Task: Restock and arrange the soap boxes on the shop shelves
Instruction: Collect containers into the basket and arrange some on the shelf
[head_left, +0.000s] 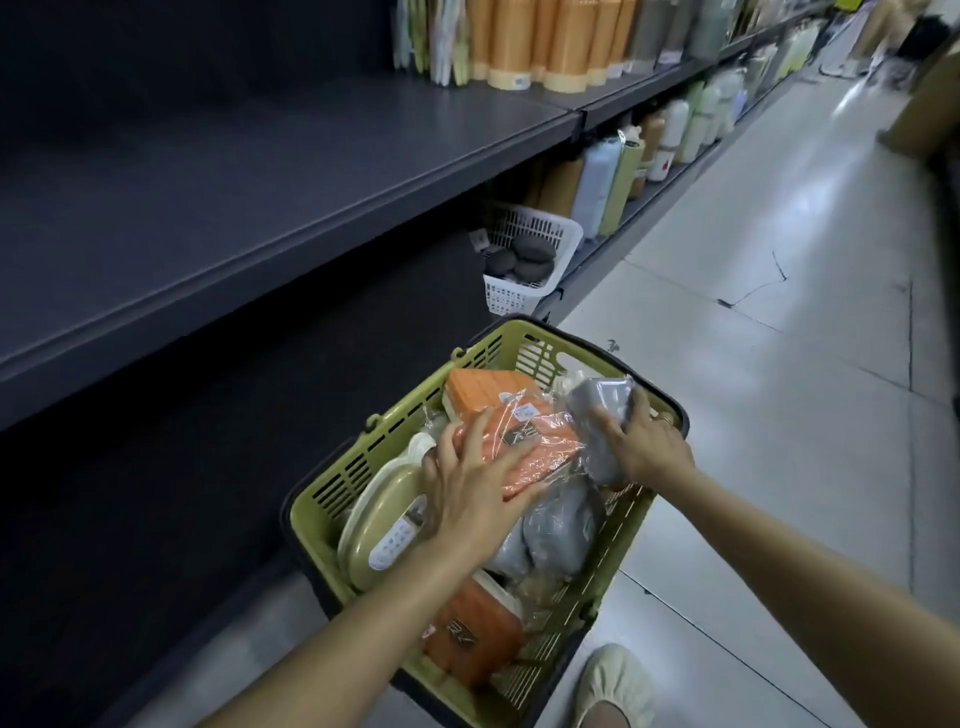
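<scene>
A green shopping basket (322, 499) stands on the floor by the shelving, filled with several plastic-wrapped soap boxes in orange, grey and beige. My left hand (472, 488) grips a wrapped orange soap box (540, 447) at the top of the pile, fingers across its near side. My right hand (644, 447) holds a wrapped grey soap box (597, 410) over the basket's right side. More orange boxes (472, 634), grey boxes (556, 530) and a beige box (384, 525) lie underneath. The dark shelf (260, 197) to the left is bare here.
Orange and grey containers (550, 47) stand farther along the upper shelf. A white basket (524, 260) with dark round pieces sits on the lower shelf beyond the green basket, with bottles behind it. My beige shoe (613, 686) is beside the basket. The tiled aisle (779, 312) runs to the right.
</scene>
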